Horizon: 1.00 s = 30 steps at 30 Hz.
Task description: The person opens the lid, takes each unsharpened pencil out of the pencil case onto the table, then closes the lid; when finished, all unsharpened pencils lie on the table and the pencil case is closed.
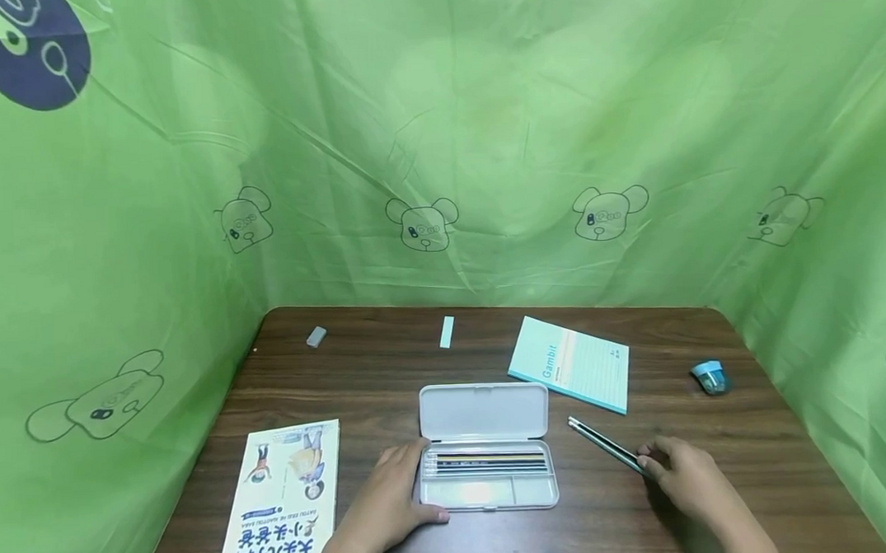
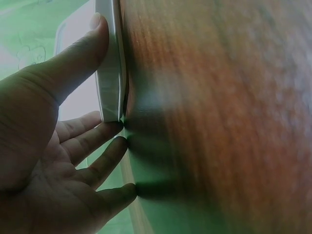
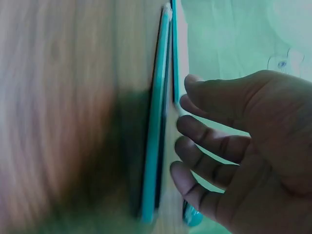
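Observation:
A white pencil case (image 1: 483, 411) lies with its lid raised, several pencils (image 1: 488, 463) in its back compartment. At its left end, my left hand (image 1: 389, 493) rests with fingers spread. In the left wrist view the thumb touches the front wall of the case (image 2: 111, 68), and fingertips reach its left end. A couple of dark-striped pencils (image 1: 606, 444) lie slanted on the table to the right. Over their near end is my right hand (image 1: 685, 472). The right wrist view shows its loosely bent fingers beside the pencils (image 3: 155, 122), not wrapped round them.
A light blue notebook (image 1: 569, 366) lies behind the case, with a blue sharpener-like item (image 1: 710, 377) farther right. An eraser (image 1: 316, 337) and a pale strip (image 1: 447, 331) are at the back. A picture book (image 1: 282, 498) lies left. Green cloth (image 1: 437, 145) surrounds the table.

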Available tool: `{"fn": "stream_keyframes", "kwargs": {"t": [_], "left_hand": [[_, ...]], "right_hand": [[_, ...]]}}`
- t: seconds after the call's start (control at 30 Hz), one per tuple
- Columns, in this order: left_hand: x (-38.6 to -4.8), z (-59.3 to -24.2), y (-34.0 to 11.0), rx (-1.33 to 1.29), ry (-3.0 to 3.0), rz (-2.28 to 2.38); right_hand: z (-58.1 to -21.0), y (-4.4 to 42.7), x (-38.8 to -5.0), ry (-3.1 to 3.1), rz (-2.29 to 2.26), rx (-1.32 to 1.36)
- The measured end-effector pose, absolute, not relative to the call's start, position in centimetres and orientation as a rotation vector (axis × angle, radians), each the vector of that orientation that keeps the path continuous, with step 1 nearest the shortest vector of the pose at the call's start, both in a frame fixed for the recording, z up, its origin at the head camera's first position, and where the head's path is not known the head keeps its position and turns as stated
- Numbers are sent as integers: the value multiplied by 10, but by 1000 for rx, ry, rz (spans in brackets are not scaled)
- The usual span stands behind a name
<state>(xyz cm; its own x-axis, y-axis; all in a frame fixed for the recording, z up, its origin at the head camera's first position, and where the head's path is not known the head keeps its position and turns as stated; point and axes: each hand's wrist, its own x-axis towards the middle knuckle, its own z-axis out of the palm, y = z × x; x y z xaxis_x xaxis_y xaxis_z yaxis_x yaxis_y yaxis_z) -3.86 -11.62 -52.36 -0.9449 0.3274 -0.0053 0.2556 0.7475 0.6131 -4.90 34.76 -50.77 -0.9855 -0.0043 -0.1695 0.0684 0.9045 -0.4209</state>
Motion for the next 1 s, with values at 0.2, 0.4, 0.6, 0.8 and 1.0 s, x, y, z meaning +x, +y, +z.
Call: {"fn": "stream_keyframes", "kwargs": {"t": [0.2,0.4,0.6,0.8,1.0], "left_hand": [[-42,-523,-115,460,2824,970],[-44,-524,-114,471,2831,978],[-42,-524,-113,450,2814,979],[-39,-523,-114,429,2803,983],[-37,-524,-115,414,2791,981]], "right_hand": [[-490,295,-51,3080,-724,-144],[-486,218,-48,3007,-767,-492],[-494,188,-49,2937,-624,-535],[-498,183,-51,2849,-657,-494],[-501,184,-51,2865,-652,-548]]}}
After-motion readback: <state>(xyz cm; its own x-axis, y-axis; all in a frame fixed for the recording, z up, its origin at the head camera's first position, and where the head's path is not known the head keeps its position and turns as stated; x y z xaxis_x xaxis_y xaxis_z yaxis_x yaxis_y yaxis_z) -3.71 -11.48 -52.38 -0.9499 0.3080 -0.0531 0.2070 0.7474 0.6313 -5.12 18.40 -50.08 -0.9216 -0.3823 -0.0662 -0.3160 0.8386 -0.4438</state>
